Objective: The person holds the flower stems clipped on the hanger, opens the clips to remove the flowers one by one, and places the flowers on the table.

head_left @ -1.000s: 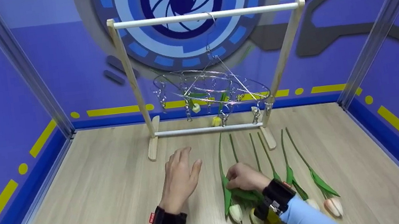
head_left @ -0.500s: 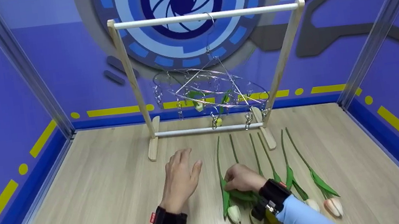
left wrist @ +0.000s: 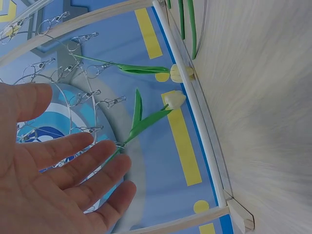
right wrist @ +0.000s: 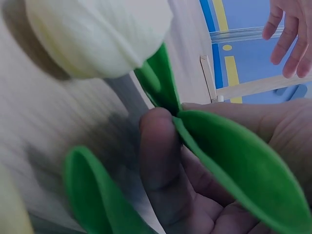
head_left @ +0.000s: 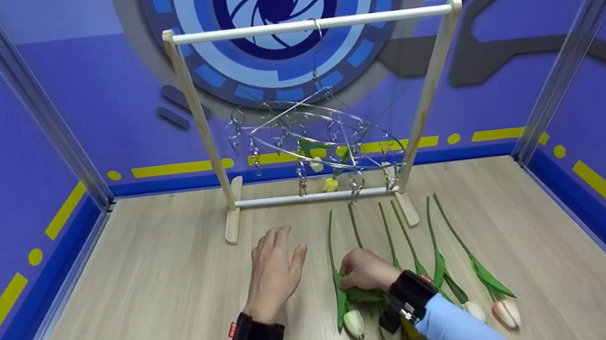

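Note:
Between thumb and fingers, my right hand (head_left: 367, 270) pinches the artificial white tulip (head_left: 354, 324) at the left end of a row on the table. In the right wrist view, its white bloom (right wrist: 102, 34) fills the upper left, and the grip sits where the green leaves (right wrist: 243, 165) meet the stem. My left hand (head_left: 273, 276) is held to the left, fingers extended and holding nothing. Behind both hands, a round metal clip hanger (head_left: 302, 182) hangs tilted from a wooden rack (head_left: 313, 24). Clipped upside down on it are a white tulip (left wrist: 174, 100) and a yellow tulip (left wrist: 180, 73).
Several more tulips lie to the right, stems pointing at the rack, including a pink-tinged tulip (head_left: 506, 314). My right forearm partly covers the middle blooms. The rack's feet (head_left: 232, 226) stand on the wooden table (head_left: 138, 297), with blue panel walls (head_left: 55, 109) around it.
The clip hanger has turned and swayed, shifting the hanging tulips. My right hand has drawn the white tulip slightly left. The left hand stays in place.

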`<state>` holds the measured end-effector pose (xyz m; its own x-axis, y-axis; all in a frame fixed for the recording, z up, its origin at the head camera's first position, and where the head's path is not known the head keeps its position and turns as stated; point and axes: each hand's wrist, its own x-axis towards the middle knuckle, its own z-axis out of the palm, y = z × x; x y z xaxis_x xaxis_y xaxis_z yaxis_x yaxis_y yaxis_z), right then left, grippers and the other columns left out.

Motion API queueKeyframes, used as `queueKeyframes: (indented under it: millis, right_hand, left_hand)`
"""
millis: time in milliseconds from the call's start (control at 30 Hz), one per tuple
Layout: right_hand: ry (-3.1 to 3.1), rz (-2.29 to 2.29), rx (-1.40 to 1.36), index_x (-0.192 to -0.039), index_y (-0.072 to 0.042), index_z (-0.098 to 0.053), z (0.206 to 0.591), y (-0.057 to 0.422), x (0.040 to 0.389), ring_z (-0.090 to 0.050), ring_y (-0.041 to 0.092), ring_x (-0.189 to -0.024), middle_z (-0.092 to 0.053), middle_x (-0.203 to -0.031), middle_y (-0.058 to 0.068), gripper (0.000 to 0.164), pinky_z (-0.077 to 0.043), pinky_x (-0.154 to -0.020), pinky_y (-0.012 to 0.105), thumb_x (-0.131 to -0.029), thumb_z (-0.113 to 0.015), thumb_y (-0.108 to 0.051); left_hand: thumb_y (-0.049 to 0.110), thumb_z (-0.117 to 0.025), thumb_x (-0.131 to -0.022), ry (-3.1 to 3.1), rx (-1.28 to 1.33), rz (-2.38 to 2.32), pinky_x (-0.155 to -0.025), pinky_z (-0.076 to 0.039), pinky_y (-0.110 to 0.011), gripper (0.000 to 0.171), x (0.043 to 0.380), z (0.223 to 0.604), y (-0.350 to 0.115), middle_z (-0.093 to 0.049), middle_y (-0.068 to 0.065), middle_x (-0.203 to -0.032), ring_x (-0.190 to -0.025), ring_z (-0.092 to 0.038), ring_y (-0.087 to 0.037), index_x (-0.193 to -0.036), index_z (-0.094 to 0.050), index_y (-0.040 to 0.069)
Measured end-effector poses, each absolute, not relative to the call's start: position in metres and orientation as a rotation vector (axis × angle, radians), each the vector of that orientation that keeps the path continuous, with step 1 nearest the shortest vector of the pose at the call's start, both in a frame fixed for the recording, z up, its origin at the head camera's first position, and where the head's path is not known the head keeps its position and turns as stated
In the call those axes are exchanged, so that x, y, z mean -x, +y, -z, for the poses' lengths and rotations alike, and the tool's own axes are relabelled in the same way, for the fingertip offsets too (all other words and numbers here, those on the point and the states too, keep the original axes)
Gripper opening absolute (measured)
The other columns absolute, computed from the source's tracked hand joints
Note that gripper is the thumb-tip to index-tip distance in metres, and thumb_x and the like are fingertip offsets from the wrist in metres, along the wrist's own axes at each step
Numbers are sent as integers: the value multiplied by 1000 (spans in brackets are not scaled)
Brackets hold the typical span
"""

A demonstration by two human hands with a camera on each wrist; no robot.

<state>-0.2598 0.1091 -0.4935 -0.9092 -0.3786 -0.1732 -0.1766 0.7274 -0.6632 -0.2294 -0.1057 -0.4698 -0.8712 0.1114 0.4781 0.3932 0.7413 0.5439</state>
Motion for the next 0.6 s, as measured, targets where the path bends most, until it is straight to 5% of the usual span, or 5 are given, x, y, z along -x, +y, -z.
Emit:
queueKeyframes:
  millis: [600]
  right_hand:
    - [2688, 974, 423, -81, -3, -72, 496, 109, 260, -55, 13, -71, -67, -81, 2, 13, -49, -64, 30, -79, -85, -5]
  left_hand:
    - [20, -65, -103, -2524, 369, 930, -106, -42, -60, 42, 229, 468, -105, -62, -25, -132, -125, -57, -43, -135, -59, -7]
